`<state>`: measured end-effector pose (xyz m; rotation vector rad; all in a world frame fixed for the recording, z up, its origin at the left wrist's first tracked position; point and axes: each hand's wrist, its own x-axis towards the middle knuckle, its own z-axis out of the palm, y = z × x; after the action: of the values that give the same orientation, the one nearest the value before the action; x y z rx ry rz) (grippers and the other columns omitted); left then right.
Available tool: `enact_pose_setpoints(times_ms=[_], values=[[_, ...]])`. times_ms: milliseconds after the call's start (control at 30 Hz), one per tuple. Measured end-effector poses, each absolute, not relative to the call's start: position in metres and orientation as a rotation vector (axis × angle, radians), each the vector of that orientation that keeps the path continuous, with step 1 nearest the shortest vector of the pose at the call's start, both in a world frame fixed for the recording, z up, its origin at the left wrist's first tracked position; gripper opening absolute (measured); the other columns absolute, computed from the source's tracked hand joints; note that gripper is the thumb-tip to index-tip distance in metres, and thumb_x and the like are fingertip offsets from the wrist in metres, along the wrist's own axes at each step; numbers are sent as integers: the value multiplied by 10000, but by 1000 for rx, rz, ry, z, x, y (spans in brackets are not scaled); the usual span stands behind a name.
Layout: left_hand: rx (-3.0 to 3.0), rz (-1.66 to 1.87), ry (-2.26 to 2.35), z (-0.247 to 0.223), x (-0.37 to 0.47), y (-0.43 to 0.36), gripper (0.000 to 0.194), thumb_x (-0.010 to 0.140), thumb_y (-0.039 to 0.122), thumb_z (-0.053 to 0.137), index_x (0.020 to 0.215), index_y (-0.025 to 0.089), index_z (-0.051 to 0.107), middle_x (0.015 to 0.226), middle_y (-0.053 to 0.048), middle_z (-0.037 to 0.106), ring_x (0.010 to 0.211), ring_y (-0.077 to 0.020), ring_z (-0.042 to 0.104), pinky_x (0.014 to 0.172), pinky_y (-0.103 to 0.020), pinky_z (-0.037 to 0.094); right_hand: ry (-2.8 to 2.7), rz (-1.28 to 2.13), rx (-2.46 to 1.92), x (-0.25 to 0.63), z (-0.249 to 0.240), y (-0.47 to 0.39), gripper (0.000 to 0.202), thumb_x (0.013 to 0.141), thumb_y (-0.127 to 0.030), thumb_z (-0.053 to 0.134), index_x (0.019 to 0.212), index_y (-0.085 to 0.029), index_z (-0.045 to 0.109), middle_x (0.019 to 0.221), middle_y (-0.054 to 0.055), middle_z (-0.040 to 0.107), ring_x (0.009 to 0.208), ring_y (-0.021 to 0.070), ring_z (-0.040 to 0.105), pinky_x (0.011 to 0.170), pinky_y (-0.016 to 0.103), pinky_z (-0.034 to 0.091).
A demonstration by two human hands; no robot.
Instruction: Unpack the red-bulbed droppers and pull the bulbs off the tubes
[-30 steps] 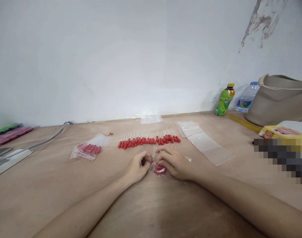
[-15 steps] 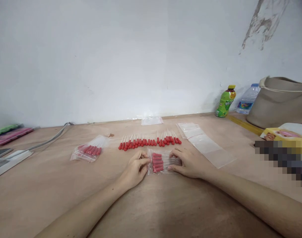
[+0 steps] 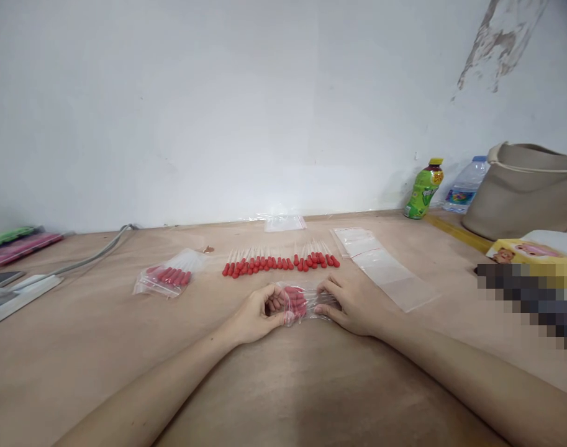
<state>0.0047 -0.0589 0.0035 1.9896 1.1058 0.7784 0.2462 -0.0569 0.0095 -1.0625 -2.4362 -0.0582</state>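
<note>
Between my hands is a clear zip bag [image 3: 311,303] with several red-bulbed droppers [image 3: 296,300] inside, bulbs toward the left. My left hand [image 3: 259,311] is closed on the bag's left end, fingers curled behind it and thumb at the lower corner. At the other end, my right hand [image 3: 351,304] grips the bag over the thin clear stems, thumb and fingers bent round it. Just beyond lies a row of loose red-bulbed droppers [image 3: 264,263], stems pointing away. To the left rests another zip bag [image 3: 164,278] holding several of the same droppers.
Flat zip bags [image 3: 395,276] overlap at the right, and more plastic bags [image 3: 285,223] lie by the wall. A green bottle [image 3: 423,189], a water bottle [image 3: 467,186], a beige bucket-shaped bag [image 3: 525,192] and a yellow packet [image 3: 535,257] stand farther right. A grey cable [image 3: 97,254] runs along the left.
My left hand has turned and curled around the bag's left end, and the bag has bunched there. The droppers inside have shifted slightly and tilted. My right hand has hardly moved.
</note>
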Motion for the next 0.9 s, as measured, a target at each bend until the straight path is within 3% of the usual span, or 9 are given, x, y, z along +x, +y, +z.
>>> enact_pose_setpoints(times_ms=[233, 433, 633, 900], values=[[2065, 759, 1171, 11, 14, -67, 228, 765, 309, 555, 945, 170, 560, 652, 26, 480, 539, -83, 401, 497, -200, 333, -2421, -59, -1051, 247, 6, -54, 274, 826, -442, 491, 893, -186, 561, 871, 54, 574, 755, 170, 499, 678, 307, 342], [2333, 677, 1142, 26, 17, -78, 68, 780, 219, 498, 822, 171, 521, 760, -5, 513, 649, -113, 450, 575, -224, 363, -2429, -51, -1044, 249, 5, -53, 280, 819, -450, 495, 892, -188, 562, 889, 55, 569, 798, 181, 489, 712, 319, 342], [2405, 653, 1164, 25, 15, -78, 171, 745, 178, 510, 916, 188, 505, 749, 14, 498, 599, -102, 438, 554, -221, 355, -2447, 3, -1060, 251, 5, -52, 288, 822, -459, 481, 896, -192, 559, 888, 56, 569, 795, 182, 494, 715, 318, 348], [2477, 727, 1112, 21, 10, -72, 224, 790, 158, 475, 1004, 195, 531, 825, -17, 529, 683, -119, 471, 624, -234, 392, -2438, 54, -1041, 254, 6, -53, 227, 840, -392, 469, 930, -202, 555, 904, 53, 575, 786, 172, 505, 691, 297, 362]])
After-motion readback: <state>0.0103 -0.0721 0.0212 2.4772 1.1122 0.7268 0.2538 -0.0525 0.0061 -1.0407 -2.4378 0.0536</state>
